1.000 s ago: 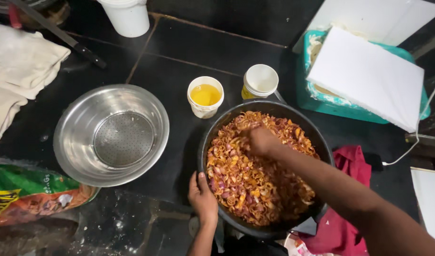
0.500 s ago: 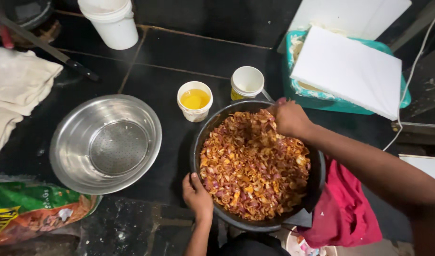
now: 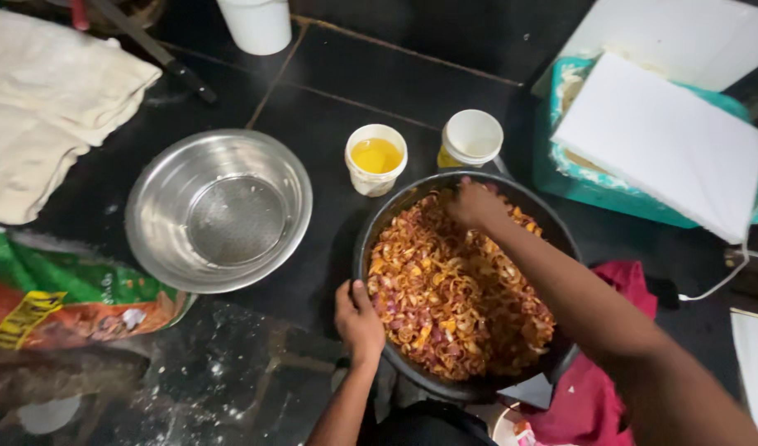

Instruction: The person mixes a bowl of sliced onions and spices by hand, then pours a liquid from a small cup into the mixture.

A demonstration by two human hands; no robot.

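A black round pan (image 3: 387, 219) on the dark floor is full of sliced onion mix (image 3: 445, 306), orange and purple. My left hand (image 3: 359, 320) grips the pan's near left rim. My right hand (image 3: 475, 205) reaches in at the far side, fingers curled down into the mix. Just beyond the pan stand a white cup of yellow liquid (image 3: 376, 158) and a white cup (image 3: 471, 138) that looks empty.
An empty steel bowl (image 3: 219, 210) sits to the left. A green and orange bag (image 3: 61, 301) lies at lower left, a cream cloth (image 3: 40, 107) at upper left. A teal tray (image 3: 560, 173) under white boards is at right, a red cloth (image 3: 598, 388) by the pan.
My right hand moved from the pan's far right rim back into the mix at the far side. The view shifted a little. My left hand stays on the rim.
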